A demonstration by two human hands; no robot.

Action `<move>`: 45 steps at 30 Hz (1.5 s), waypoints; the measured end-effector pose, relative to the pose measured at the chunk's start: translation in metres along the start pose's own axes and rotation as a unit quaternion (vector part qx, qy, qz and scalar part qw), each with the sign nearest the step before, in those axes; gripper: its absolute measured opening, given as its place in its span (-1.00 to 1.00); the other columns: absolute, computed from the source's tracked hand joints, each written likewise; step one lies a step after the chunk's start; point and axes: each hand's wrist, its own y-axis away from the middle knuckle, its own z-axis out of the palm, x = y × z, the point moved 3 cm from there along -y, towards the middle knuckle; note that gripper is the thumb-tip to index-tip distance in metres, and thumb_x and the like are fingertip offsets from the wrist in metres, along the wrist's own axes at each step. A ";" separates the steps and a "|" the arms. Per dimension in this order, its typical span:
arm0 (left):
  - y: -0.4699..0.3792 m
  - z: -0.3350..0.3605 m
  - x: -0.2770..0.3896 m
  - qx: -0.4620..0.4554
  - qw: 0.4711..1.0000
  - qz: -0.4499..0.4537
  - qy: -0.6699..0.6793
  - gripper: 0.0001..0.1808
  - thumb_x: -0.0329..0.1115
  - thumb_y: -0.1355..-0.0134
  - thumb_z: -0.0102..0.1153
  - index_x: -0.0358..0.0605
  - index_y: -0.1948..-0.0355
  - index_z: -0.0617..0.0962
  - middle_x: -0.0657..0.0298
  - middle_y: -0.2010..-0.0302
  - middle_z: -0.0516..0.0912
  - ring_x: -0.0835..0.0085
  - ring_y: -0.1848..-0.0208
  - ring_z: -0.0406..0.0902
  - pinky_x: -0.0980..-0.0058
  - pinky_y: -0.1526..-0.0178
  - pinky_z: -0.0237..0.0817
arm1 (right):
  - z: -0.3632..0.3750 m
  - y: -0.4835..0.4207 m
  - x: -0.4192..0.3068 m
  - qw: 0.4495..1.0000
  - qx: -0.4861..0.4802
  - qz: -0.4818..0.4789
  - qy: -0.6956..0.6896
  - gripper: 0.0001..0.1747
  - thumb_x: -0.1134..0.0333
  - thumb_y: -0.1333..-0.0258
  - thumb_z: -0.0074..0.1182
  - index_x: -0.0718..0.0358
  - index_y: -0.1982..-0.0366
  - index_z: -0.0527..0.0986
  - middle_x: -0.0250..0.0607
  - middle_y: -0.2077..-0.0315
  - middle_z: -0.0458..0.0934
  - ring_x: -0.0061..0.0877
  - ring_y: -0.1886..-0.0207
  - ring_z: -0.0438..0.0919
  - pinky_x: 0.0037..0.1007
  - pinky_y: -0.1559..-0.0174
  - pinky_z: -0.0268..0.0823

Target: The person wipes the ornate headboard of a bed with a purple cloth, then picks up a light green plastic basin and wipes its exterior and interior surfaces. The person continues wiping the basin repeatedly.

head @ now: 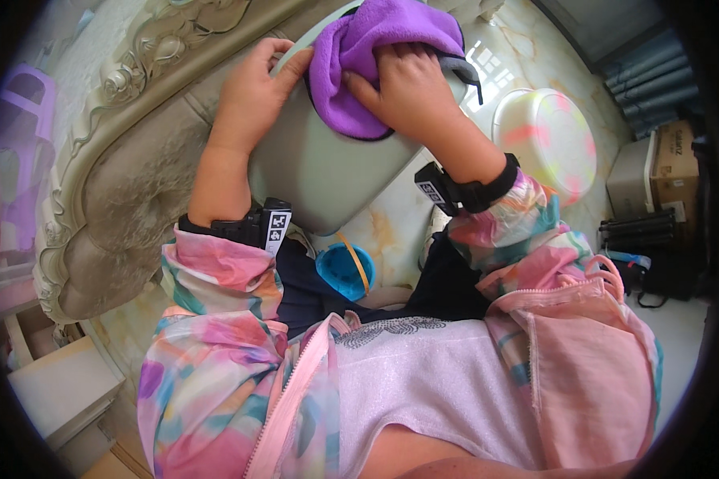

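Observation:
A pale grey-green bin-like container (329,173) lies tilted in front of me, its far end near the top of the view. My left hand (263,90) grips its rim at the left, the thumb beside the cloth. A purple cloth with dark edging (335,78) is bunched over the container's upper part. My right hand (404,90) holds the cloth against it, the fingertips partly hidden in the folds. A grey strip with a dark edge (460,69) sticks out to the right of the cloth.
A tufted headboard with a carved frame (126,179) stands at the left. A small blue bucket (344,269) sits below the container on the marble-look floor. To the right are a white and pink round tub (551,143), a cardboard box (674,161) and a blue curtain (653,84).

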 end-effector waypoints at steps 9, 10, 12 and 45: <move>0.021 -0.008 -0.034 -0.015 0.992 -0.055 -0.109 -0.51 0.11 -0.35 0.07 -0.17 0.10 0.51 -0.09 0.32 0.65 -0.10 0.23 0.57 0.12 0.17 0.37 | 0.017 -0.022 0.069 0.989 0.018 0.146 0.017 -0.29 -0.18 -0.12 0.04 0.33 -0.01 0.47 0.16 0.03 0.56 0.07 -0.07 0.50 0.04 -0.17 0.24; 0.020 -0.007 -0.038 -0.002 0.992 -0.055 -0.111 -0.54 0.09 -0.36 0.05 -0.16 0.12 0.50 -0.10 0.33 0.64 -0.14 0.23 0.56 0.08 0.18 0.35 | 0.018 -0.023 0.076 0.986 0.006 0.165 0.003 -0.28 -0.21 -0.13 0.02 0.32 -0.02 0.47 0.17 0.02 0.55 0.07 -0.09 0.48 0.04 -0.19 0.23; 0.016 -0.004 -0.044 0.018 0.989 -0.054 -0.133 -0.59 0.05 -0.38 0.01 -0.14 0.15 0.49 -0.13 0.33 0.63 -0.20 0.23 0.54 0.03 0.19 0.34 | 0.019 -0.025 0.083 0.986 -0.007 0.164 -0.014 -0.28 -0.20 -0.14 0.02 0.33 -0.02 0.47 0.16 0.01 0.55 0.07 -0.09 0.48 0.05 -0.19 0.24; -0.009 0.001 -0.067 0.071 0.977 -0.061 -0.194 -0.46 0.17 -0.38 -0.08 -0.11 0.02 0.56 -0.15 0.16 0.65 -0.20 0.04 0.53 -0.01 0.04 0.36 | 0.029 0.027 0.143 0.918 0.117 0.348 -0.152 -0.21 -0.13 -0.23 -0.05 0.48 -0.16 0.35 0.40 -0.12 0.39 0.18 -0.25 0.30 -0.07 -0.34 0.05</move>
